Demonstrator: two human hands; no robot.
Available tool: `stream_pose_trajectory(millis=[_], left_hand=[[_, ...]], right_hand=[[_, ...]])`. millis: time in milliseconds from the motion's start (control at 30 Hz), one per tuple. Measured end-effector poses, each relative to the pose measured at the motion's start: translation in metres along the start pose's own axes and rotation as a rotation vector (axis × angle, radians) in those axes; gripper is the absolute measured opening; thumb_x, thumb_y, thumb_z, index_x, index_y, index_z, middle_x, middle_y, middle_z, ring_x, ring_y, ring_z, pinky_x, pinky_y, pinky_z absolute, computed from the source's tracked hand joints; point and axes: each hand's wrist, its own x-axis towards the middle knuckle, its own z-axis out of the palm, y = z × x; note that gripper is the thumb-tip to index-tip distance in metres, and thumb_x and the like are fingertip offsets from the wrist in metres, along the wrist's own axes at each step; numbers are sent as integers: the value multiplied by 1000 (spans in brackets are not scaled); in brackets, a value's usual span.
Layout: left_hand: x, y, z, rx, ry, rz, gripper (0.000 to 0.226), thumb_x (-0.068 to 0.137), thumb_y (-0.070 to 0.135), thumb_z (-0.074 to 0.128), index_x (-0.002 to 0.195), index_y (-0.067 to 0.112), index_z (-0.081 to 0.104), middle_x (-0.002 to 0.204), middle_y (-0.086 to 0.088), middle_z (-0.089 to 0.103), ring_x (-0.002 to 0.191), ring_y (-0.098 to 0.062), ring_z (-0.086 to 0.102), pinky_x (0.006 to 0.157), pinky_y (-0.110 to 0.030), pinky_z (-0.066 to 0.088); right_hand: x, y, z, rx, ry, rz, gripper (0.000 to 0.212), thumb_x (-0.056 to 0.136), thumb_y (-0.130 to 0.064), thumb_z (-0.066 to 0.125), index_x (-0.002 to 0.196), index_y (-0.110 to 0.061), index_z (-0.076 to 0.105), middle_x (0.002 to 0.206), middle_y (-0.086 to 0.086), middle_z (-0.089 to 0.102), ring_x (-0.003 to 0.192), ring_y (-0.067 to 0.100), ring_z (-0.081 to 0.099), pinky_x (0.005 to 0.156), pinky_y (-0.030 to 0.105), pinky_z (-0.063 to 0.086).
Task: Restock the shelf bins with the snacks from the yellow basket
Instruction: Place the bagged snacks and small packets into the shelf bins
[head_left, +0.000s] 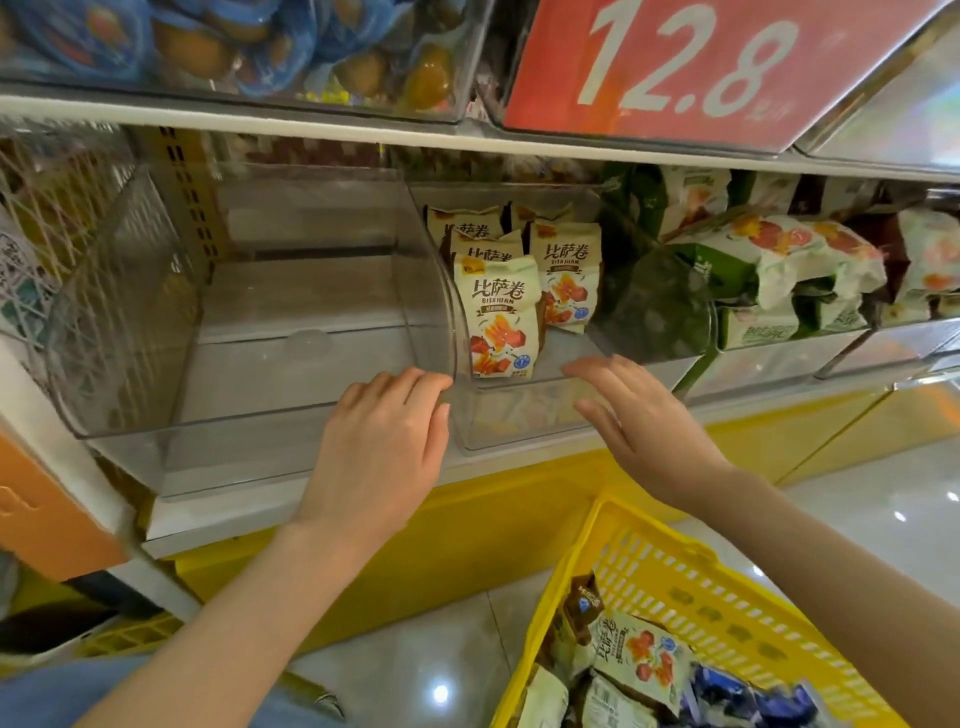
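A clear middle bin (519, 415) on the shelf holds several cream snack packets (501, 317) with brown lettering, standing upright. Left of it, a large clear bin (171, 374) has nothing inside. My left hand (384, 447) rests with its fingertips on the front edge where these two bins meet, holding nothing. My right hand (639, 415) hovers with fingers spread at the middle bin's front right corner, also holding nothing. The yellow basket (727, 603) sits at the bottom right with several snack packets (644, 660) in it.
Bins to the right hold green and white packets (779, 265). A red price sign (691, 67) hangs above on the upper shelf, beside a bin of blue-wrapped items (218, 47). The yellow shelf base (467, 551) and shiny tiled floor (431, 675) lie below.
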Motion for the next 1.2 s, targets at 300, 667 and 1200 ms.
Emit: stream_pose_trajectory(millis=[300,667,1200], left_hand=[[-25,33,32,-173,-80,186,27,91,19,42,114,14,56,107,-1,56,101,-13,49,86,-24,40],[-133,76,168,-443,-964,-329,40,100,38,23,130,17,41,128,-1,48,120,-19,46,98,-32,39],[-157,82,183,-663,-818,-502,41,98,43,23,106,22,57,94,4,62,85,-9,57,77,-30,47]], right_hand=[[-83,21,38,93,250,106,29,97,-29,41,112,-7,54,104,7,59,95,20,57,81,28,45],[-253,38,193,472,-611,1075,57,96,-29,47,144,-10,22,143,8,37,121,20,47,94,25,41],[-255,47,205,694,-503,1310,63,79,-50,66,127,-15,45,81,-17,49,68,-2,50,42,8,35]])
